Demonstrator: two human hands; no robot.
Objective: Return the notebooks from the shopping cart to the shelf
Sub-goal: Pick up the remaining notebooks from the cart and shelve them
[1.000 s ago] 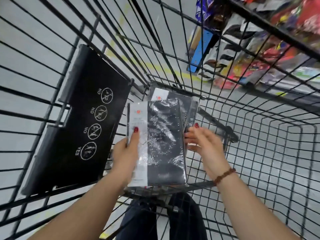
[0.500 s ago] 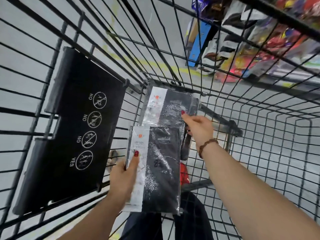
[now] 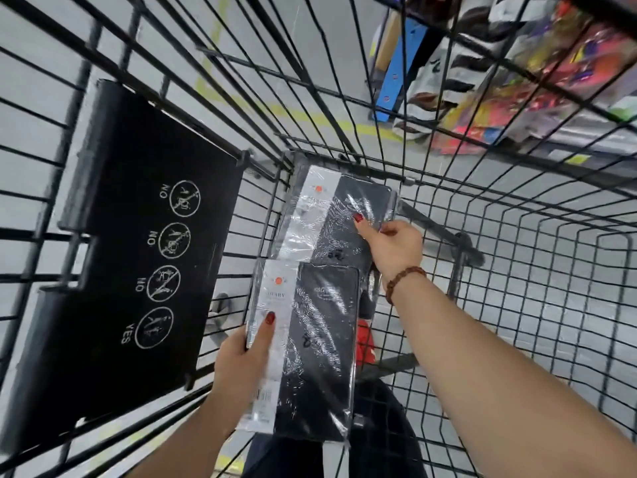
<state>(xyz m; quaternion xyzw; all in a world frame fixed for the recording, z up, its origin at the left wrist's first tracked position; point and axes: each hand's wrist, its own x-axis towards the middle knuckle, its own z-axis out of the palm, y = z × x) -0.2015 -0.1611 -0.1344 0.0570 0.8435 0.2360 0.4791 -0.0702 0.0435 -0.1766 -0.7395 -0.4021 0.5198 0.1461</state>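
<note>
In the shopping cart (image 3: 517, 270), the seat flap (image 3: 138, 253) stands along the left side. To its right, in the cart's corner, lies the far notebook (image 3: 331, 215). The right hand (image 3: 393, 250) pinches it at its right edge. The near notebook (image 3: 320, 357) sits in front of it, over its near end, and is gripped at its left edge by the left hand (image 3: 241, 363). The shelved goods (image 3: 537, 74) lie outside the cart, beyond its far right side.

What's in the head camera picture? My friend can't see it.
Inside a black wire shopping cart, the left hand holds a wrapped black notebook while the right hand pinches the edge of a second notebook. A black flap with safety symbols is at left.
</note>
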